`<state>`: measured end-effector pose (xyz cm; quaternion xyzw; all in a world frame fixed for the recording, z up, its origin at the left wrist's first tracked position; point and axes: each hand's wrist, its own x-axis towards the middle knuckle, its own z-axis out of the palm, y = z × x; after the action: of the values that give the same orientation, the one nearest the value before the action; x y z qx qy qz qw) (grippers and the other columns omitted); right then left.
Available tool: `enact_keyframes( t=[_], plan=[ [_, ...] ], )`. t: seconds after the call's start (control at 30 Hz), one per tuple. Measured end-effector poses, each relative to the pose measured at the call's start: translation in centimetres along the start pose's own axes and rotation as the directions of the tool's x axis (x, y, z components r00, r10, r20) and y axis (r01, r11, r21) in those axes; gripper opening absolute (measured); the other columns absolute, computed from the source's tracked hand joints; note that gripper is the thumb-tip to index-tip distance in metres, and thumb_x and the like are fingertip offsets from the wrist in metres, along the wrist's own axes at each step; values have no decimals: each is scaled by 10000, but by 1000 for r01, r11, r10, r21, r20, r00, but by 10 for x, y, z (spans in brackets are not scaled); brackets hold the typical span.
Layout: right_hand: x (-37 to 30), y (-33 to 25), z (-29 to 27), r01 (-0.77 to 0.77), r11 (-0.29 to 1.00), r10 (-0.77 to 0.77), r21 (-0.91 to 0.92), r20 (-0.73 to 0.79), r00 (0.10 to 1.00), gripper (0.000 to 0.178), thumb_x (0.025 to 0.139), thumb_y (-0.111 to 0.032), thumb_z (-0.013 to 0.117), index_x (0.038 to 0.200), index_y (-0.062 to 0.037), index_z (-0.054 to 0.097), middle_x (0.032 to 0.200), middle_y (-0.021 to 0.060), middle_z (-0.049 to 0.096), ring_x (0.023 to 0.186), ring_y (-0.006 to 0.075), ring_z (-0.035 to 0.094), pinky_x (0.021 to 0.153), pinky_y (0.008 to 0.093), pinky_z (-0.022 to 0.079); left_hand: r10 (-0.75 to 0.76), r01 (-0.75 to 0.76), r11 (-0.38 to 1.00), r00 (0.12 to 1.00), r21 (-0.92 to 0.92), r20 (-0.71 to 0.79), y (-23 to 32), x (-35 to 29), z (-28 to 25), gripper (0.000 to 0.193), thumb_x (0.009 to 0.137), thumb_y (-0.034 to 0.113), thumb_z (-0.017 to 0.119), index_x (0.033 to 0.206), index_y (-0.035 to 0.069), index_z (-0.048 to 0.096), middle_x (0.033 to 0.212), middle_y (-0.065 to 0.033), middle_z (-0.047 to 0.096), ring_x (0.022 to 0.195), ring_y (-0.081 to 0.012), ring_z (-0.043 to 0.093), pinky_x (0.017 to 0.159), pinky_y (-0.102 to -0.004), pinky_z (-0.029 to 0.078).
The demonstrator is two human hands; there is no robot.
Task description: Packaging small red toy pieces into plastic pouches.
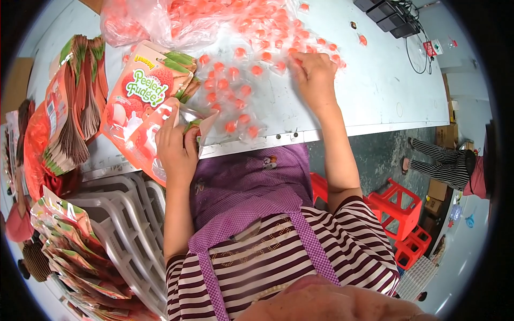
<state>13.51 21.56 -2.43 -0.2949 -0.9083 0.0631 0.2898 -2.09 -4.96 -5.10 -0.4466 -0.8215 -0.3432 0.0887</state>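
Observation:
My left hand [175,142] grips the edge of a pink candy pouch [144,140] at the table's front edge. The pouch's mouth is spread, and its silvery inside shows. My right hand [316,75] is over the loose candies on the right, fingers bent and thumb near the index finger. A red candy in clear wrapping [292,52] lies at its fingertips; what they pinch, if anything, is hidden. Between my hands several wrapped candies [234,73] are spread on the table. Another printed pouch [142,80] lies flat just beyond my left hand.
The pale table [375,88] holds a large candy heap [214,21] and clear bag at the back. Stacked pouches [80,101] stand at left. Grey crates [115,198] with pouches are below left. Black devices [388,16] sit back right; red stools [399,208] stand right, beyond them another person.

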Motion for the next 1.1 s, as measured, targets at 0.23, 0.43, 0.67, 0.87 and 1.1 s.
enact_keyframes(
  t=[0.23, 0.43, 0.67, 0.87, 1.1],
  plan=[
    [0, -14, -3, -285, 852, 270, 439, 96, 958, 215, 810, -69, 625, 1022, -29, 621, 913, 138, 619, 869, 276, 574, 753, 327, 470, 18, -18, 1000, 1000, -3, -17, 2, 1, 0, 154, 785, 129, 657, 810, 22, 550, 1210, -188, 555, 966, -344, 561, 813, -413, 408],
    [-3, -26, 6, -97, 961, 60, 260, 149, 987, 173, 816, -64, 611, 972, 8, 588, 884, 166, 605, 830, 293, 574, 736, 354, 473, 23, -23, 1000, 1000, -9, -19, 1, 1, 0, 158, 779, 127, 660, 816, 23, 547, 1209, -184, 557, 945, -344, 563, 805, -408, 410],
    [-9, -40, 1, -31, 975, -8, 220, 175, 984, 211, 788, -53, 621, 987, 11, 595, 849, 167, 601, 839, 306, 556, 766, 373, 456, 33, -33, 999, 999, -8, -31, 2, 2, 0, 151, 764, 113, 668, 794, 25, 549, 1212, -181, 558, 930, -333, 567, 808, -401, 411],
    [-8, -35, 8, 49, 952, -104, 301, 170, 980, 249, 776, -16, 574, 1022, -17, 606, 910, 133, 568, 924, 293, 503, 833, 368, 410, 13, -13, 1000, 1000, -13, -13, 2, 2, 0, 154, 761, 116, 669, 789, 22, 551, 1208, -178, 562, 940, -331, 566, 815, -399, 412],
    [1, -36, 18, 77, 962, -135, 262, 211, 968, 335, 766, -21, 526, 1081, -98, 610, 882, 102, 515, 903, 270, 469, 853, 374, 370, -2, 2, 1000, 1000, -7, 22, 2, 2, -1, 155, 762, 120, 670, 795, 21, 555, 1205, -177, 563, 959, -334, 563, 817, -407, 410]
  ],
)
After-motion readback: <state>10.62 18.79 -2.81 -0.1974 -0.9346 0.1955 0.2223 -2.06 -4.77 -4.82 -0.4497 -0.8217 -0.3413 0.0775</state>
